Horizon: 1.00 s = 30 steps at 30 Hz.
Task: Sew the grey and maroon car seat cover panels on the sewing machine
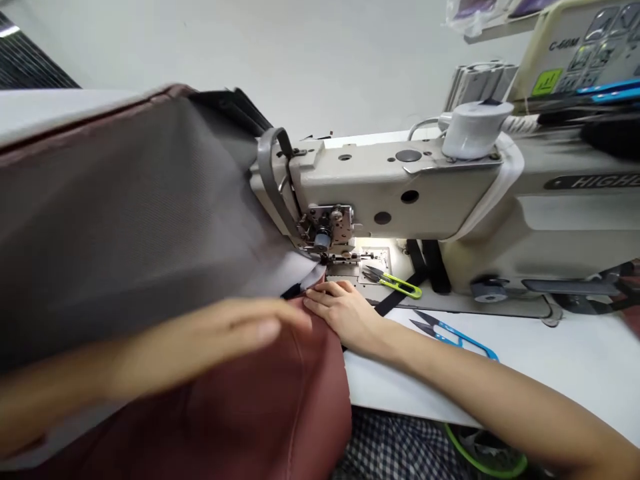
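Observation:
A large maroon fabric piece (320, 373) with a grey lining (165, 193) runs up to the needle area of the sewing machine (380, 180). My right hand (345, 310) has its fingers bent over the maroon fabric's edge, just in front of the presser foot (327, 259); its thumb is hard to make out. Blurred by motion, my left hand (240, 327) is above the fabric with fingers stretched out, holding nothing visible. Beside the needle, a white strip (313, 277) and a dark strip (291, 291) show at the seam.
Yellow-green thread snips (400, 283) lie on the machine bed, across a black strap (397, 297). Blue-handled snips (460, 335) rest on the white table (550, 360) near my right forearm. A green-rimmed bin (453, 437) stands below the table edge. A control panel (575, 57) is at upper right.

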Tool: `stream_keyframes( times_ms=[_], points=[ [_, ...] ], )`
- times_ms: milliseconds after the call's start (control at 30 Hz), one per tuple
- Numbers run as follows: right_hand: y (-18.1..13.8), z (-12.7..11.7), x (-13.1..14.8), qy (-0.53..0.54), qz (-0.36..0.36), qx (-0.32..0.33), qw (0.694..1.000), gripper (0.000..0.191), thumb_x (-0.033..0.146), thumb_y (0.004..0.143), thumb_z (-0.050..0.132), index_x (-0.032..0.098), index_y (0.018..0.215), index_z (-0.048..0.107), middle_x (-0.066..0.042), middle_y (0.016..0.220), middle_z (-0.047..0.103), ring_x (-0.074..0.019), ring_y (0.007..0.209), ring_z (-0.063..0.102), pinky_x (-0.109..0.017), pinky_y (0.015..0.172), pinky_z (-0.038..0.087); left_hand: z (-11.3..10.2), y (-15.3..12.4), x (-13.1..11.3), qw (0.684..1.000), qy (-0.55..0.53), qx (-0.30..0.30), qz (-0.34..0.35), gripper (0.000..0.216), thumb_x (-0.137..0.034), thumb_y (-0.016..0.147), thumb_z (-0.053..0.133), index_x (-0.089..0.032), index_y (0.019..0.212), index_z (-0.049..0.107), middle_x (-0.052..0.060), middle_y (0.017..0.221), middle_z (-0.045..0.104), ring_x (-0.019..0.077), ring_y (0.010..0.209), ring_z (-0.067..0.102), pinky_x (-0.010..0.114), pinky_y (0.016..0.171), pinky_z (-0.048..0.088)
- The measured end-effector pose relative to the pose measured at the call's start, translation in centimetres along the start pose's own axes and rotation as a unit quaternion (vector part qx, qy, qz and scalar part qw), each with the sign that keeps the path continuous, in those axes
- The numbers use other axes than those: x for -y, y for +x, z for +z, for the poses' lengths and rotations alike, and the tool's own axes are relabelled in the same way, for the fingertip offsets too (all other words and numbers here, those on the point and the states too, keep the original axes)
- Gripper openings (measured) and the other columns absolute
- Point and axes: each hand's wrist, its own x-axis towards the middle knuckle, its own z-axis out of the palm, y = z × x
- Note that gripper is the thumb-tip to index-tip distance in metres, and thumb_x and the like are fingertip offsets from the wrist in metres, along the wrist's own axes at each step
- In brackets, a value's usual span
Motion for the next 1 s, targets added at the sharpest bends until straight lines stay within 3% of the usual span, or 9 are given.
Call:
stream_keyframes(
  times_ms=[100,200,333,433,600,733,800,933,1000],
  points=[
    [0.0,0.3,0.1,-0.031,0.002,0.006,1.000,0.034,0.020,0.103,0.042,0.013,0.132,0.058,-0.009,0.141,0.056,-0.0244,0.128,0.044,-0.043,0.103,0.040,-1.5,6.5,4.0,0.983,-0.154,0.022,-0.093,0.057,-0.058,0.097,0.033,-0.017,0.129,0.056,0.008,0.128,0.065,0.0210,0.117,0.061,0.030,0.097,0.051],
    [0.1,0.8,0.2,-0.063,0.004,0.001,0.998,0.034,0.019,0.103,0.040,0.012,0.132,0.057,-0.011,0.140,0.057,-0.0256,0.125,0.045,-0.044,0.099,0.042,-1.9,9.6,6.4,0.990,-0.085,0.042,-0.105,0.060,-0.057,0.090,0.050,-0.017,0.136,0.048,0.008,0.133,0.060,0.0214,0.121,0.058,0.029,0.098,0.049],
    [0.1,1.4,0.4,-0.088,0.004,-0.010,0.996,0.036,0.019,0.104,0.038,0.011,0.135,0.054,-0.011,0.140,0.057,-0.0265,0.123,0.046,-0.044,0.098,0.042,0.9,9.6,4.7,0.987,0.152,0.040,0.032,0.071,-0.043,0.077,0.066,-0.021,0.141,0.043,0.010,0.134,0.055,0.0278,0.120,0.055,0.038,0.102,0.047],
    [0.2,1.4,0.5,-0.075,0.015,-0.011,0.997,0.035,0.020,0.104,0.038,0.011,0.134,0.054,-0.011,0.138,0.058,-0.0256,0.124,0.044,-0.043,0.098,0.043,2.7,9.4,2.9,0.978,0.158,0.067,0.121,0.060,-0.017,0.072,0.057,-0.019,0.131,0.049,0.010,0.128,0.055,0.0248,0.118,0.053,0.035,0.103,0.044],
    [0.4,0.7,0.5,-0.030,0.038,-0.005,0.999,0.034,0.023,0.103,0.043,0.013,0.134,0.053,-0.009,0.139,0.057,-0.0252,0.122,0.045,-0.042,0.100,0.041,1.6,10.8,4.0,0.987,0.043,0.120,0.094,0.040,-0.008,0.069,0.045,-0.021,0.104,0.060,0.000,0.104,0.065,0.0155,0.096,0.061,0.023,0.085,0.046],
    [0.5,0.2,0.4,-0.013,0.031,0.004,0.999,0.033,0.020,0.100,0.047,0.012,0.132,0.055,-0.010,0.132,0.061,-0.0267,0.122,0.045,-0.044,0.101,0.040,1.0,11.6,5.2,0.996,0.034,0.070,0.037,0.030,-0.010,0.067,0.037,-0.018,0.091,0.053,-0.001,0.084,0.064,0.0147,0.078,0.059,0.024,0.073,0.044],
    [0.4,0.1,0.3,-0.017,0.025,0.007,1.000,0.034,0.020,0.101,0.045,0.012,0.133,0.054,-0.011,0.134,0.061,-0.0266,0.123,0.044,-0.045,0.102,0.039,1.4,11.5,5.0,0.998,0.024,0.047,0.017,0.028,-0.013,0.072,0.035,-0.018,0.095,0.052,0.000,0.084,0.063,0.0154,0.077,0.059,0.025,0.072,0.045],
    [0.3,0.4,0.3,-0.045,0.018,0.003,0.999,0.036,0.020,0.103,0.040,0.012,0.135,0.054,-0.011,0.137,0.059,-0.0255,0.124,0.046,-0.046,0.102,0.040,2.9,11.0,4.6,0.995,0.095,0.018,0.026,0.037,-0.030,0.087,0.045,-0.020,0.120,0.053,0.007,0.109,0.063,0.0205,0.089,0.063,0.031,0.079,0.048],
    [0.2,0.6,0.3,-0.063,0.016,-0.003,0.998,0.035,0.018,0.102,0.040,0.011,0.134,0.055,-0.011,0.137,0.059,-0.0252,0.124,0.047,-0.047,0.102,0.040,3.4,10.9,4.6,0.988,0.143,0.020,0.058,0.040,-0.024,0.089,0.042,-0.023,0.128,0.053,0.007,0.114,0.062,0.0204,0.092,0.064,0.030,0.079,0.048]
  ],
)
